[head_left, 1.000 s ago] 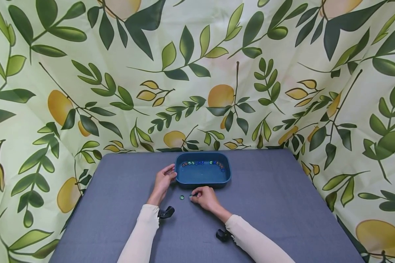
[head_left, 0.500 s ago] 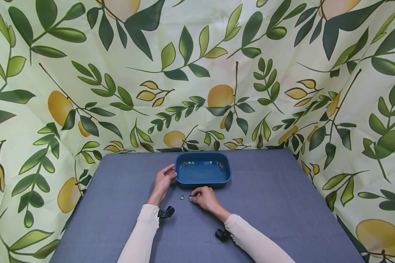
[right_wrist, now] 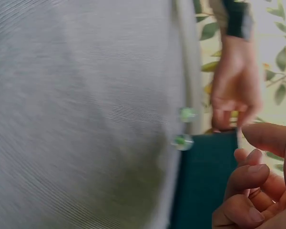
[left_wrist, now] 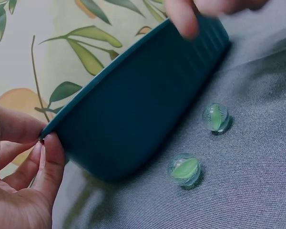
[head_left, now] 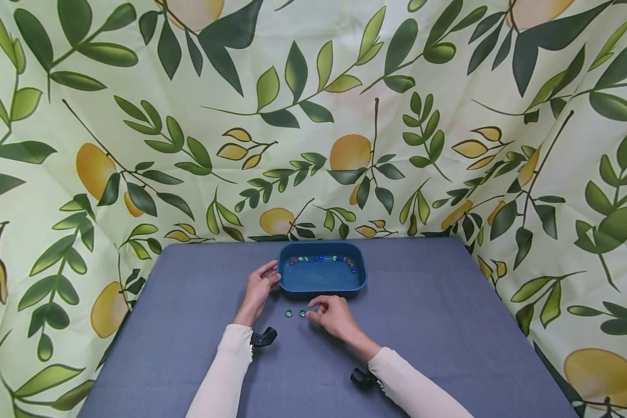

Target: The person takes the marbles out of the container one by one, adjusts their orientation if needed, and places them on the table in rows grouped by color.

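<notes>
A leaf-printed cloth (head_left: 428,191) backs the grey desk (head_left: 423,348). At lower centre, the right hand (head_left: 335,318) is relaxed, holding nothing; the left hand (head_left: 258,290) pinches the tray (head_left: 321,278)'s rim. Two green marbles (left_wrist: 184,169) lie loose just below the tray; being round, they could roll if brushed, and a tug on the rim might scatter the marbles inside (head_left: 312,259)
</notes>
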`<state>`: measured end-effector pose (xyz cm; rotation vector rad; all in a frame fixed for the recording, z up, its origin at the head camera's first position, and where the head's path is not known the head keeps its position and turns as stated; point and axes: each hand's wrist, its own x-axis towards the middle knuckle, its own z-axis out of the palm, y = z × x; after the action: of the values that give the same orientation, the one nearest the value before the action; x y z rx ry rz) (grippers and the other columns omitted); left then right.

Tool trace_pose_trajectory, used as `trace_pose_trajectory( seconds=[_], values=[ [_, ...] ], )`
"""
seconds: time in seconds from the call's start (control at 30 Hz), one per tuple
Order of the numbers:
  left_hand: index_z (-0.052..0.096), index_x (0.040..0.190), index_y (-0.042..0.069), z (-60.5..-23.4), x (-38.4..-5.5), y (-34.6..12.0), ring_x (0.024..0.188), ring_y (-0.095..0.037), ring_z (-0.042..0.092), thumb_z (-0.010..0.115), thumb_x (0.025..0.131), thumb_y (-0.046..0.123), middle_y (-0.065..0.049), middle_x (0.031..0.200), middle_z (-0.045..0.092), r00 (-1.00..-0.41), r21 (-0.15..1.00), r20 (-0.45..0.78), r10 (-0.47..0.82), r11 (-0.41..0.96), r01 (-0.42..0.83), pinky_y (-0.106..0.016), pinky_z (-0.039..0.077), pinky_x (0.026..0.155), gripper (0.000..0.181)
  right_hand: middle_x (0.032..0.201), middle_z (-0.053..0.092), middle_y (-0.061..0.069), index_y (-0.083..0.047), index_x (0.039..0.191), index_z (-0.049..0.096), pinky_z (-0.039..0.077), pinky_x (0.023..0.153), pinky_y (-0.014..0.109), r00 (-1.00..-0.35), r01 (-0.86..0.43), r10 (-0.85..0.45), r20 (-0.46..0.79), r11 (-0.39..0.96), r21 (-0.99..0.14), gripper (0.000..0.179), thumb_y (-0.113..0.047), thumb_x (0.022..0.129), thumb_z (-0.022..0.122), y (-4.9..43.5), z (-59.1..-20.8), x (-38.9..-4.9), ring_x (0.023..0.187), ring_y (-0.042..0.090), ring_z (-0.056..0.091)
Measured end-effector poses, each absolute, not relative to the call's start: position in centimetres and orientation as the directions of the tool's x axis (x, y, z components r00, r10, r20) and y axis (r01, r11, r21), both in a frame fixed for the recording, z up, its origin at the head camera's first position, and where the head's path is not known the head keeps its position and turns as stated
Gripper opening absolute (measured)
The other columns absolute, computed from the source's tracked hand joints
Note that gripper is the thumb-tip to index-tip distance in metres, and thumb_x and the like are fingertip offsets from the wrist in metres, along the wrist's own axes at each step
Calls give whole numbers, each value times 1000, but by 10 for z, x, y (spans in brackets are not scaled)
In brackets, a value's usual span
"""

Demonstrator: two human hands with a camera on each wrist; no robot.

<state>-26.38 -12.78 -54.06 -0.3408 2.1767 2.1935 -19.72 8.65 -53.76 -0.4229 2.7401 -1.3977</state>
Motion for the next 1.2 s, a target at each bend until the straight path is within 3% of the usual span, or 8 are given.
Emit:
trace_pose_trajectory(
  seconds=[0.23,0.53,0.9,1.2],
  values=[
    [57,137,6,-540,-263,-128,117,-24,58,60,93,2,-16,133,59,-976,984,-175,-128,-21,-174,-24,53,80,44,63,55,-6,-8,101,74,39,51,21,-952,-277,-263,158,515,-811,20,-19,85,76,98,-501,-196,51,4,44],
    [55,138,5,-541,-263,-128,118,-26,58,59,93,2,-18,134,57,-981,988,-156,-120,-8,-156,-21,53,78,45,68,57,-4,-17,109,71,42,55,22,-935,-332,-268,233,430,-839,24,-25,88,74,112,-474,-217,57,8,48],
    [55,138,1,-545,-265,-129,125,-34,55,59,93,-1,-24,136,56,-985,990,-136,-103,-50,-131,-20,51,74,45,68,59,0,-18,113,71,39,56,26,-943,-331,-142,300,394,-857,27,-28,88,74,111,-459,-263,57,15,49],
    [53,139,2,-545,-265,-129,128,-35,53,58,93,-1,-24,138,54,-986,990,-137,-100,-42,-133,-38,53,91,46,64,55,0,-15,118,71,39,57,31,-960,-279,-116,254,417,-865,32,-28,89,72,101,-473,-295,53,17,46]
  ],
)
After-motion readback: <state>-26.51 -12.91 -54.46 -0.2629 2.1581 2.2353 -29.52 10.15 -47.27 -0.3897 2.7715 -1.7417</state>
